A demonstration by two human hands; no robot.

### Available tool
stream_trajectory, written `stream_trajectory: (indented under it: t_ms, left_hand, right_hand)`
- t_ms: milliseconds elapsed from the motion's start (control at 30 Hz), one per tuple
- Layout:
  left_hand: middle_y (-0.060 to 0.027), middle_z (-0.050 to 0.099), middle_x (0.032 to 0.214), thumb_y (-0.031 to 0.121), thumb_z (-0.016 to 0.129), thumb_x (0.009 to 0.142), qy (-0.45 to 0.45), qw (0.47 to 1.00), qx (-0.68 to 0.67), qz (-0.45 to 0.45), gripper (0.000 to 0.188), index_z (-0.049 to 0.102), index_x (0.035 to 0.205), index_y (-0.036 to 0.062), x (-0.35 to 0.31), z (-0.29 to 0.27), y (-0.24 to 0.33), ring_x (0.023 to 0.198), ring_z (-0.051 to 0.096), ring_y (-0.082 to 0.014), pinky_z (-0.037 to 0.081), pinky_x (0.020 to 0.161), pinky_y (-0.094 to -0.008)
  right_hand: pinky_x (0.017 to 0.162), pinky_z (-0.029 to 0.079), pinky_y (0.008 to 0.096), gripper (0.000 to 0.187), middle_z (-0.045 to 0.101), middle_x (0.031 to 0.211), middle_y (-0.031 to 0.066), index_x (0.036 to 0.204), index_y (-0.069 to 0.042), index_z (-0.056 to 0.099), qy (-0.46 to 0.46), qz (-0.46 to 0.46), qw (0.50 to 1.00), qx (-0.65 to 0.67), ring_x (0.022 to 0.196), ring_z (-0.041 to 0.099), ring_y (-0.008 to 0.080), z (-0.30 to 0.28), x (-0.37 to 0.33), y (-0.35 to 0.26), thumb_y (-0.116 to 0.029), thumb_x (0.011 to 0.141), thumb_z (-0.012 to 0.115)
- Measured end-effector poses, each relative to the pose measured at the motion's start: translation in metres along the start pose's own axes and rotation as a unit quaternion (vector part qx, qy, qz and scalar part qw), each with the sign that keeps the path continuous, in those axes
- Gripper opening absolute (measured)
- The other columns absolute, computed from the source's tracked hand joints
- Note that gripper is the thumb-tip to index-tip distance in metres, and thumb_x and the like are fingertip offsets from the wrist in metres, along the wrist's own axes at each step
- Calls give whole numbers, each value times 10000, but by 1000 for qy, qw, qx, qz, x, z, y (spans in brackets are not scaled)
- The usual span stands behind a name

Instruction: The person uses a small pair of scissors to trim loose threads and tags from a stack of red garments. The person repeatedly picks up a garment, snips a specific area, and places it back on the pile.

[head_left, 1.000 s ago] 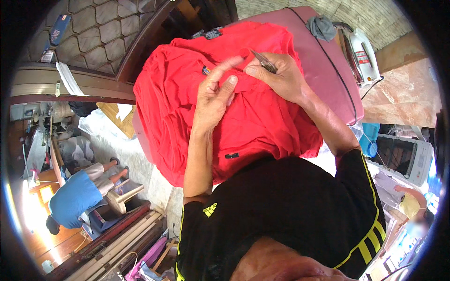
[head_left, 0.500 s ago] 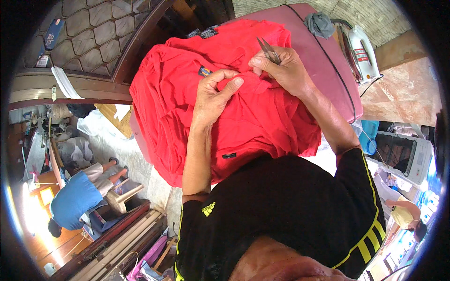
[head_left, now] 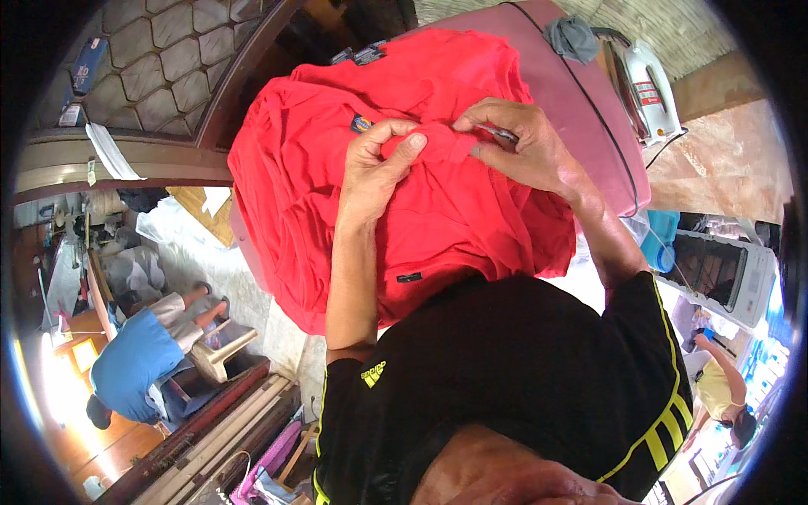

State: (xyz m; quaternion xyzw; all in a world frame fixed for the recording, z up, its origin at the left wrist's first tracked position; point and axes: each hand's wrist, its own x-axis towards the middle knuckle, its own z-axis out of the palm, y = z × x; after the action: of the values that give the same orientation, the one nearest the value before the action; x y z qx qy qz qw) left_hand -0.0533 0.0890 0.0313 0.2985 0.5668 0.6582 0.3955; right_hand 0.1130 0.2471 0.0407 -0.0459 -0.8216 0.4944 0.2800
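Bunched red knit garments (head_left: 295,185) lie in a heap in front of me, with a small blue patch and dark labels on them. My left hand (head_left: 370,172) pinches a fold of the red cloth between thumb and fingers. Just to its right, my right hand (head_left: 534,151) is closed around small metal thread snips (head_left: 501,133). The snips lie mostly within its curled fingers, so their blades are largely hidden. My right fingertips are at the edge of the same fold.
Under the garments is a pink padded surface (head_left: 602,143) crossed by a dark cord. A grey cloth (head_left: 572,39) and a white iron (head_left: 650,93) sit at the far right. People in blue (head_left: 139,362) and yellow (head_left: 722,387) are off to either side.
My right hand has turned and come slightly nearer; the snips, which pointed up and away, now lie inside the fingers. My left hand keeps its pinch. The person at right has shifted.
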Motion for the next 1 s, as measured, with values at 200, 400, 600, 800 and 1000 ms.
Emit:
stream_trajectory:
  t_ms: [200, 400, 600, 800, 1000]
  left_hand:
    - [38, 572, 843, 88, 739, 879, 48, 987, 101, 117, 287, 611, 1133, 46, 14, -3, -6, 714, 483, -35, 398, 610, -198]
    - [-94, 571, 965, 253, 880, 675, 162, 798, 396, 425, 531, 567, 1057, 58, -2, 32, 12, 851, 543, -248, 455, 769, -418]
    - [-112, 593, 835, 69, 642, 800, 110, 890, 346, 276, 158, 624, 932, -16, 17, 26, -2, 773, 575, -263, 441, 735, -362]
    - [-135, 570, 809, 41, 549, 838, 40, 959, 199, 200, 147, 638, 910, -53, 21, 13, -2, 760, 553, -225, 432, 711, -315]
    - [-104, 593, 841, 60, 579, 848, 30, 950, 217, 221, 139, 636, 916, -47, 11, 11, 4, 801, 559, -197, 441, 762, -300]
  right_hand:
    - [574, 413, 277, 142, 618, 712, 35, 973, 12, 677, -34, 84, 996, -12, 626, 492, 94, -13, 16, -18, -105, 897, 650]
    - [535, 389, 298, 202, 531, 588, 61, 835, -5, 670, -8, 56, 988, -141, 571, 456, 82, -14, 39, -19, -204, 875, 663]
    - [526, 346, 286, 256, 449, 586, 12, 779, -12, 635, -105, 66, 991, -49, 579, 413, 59, -16, 55, -5, -236, 901, 626]
    - [555, 270, 240, 195, 414, 682, -83, 841, -45, 638, -188, 132, 970, 76, 628, 337, 16, -23, 64, 18, -218, 930, 631]
    - [559, 291, 230, 120, 460, 687, -86, 869, -31, 670, -160, 96, 982, 13, 632, 365, 15, -25, 53, -15, -149, 864, 690]
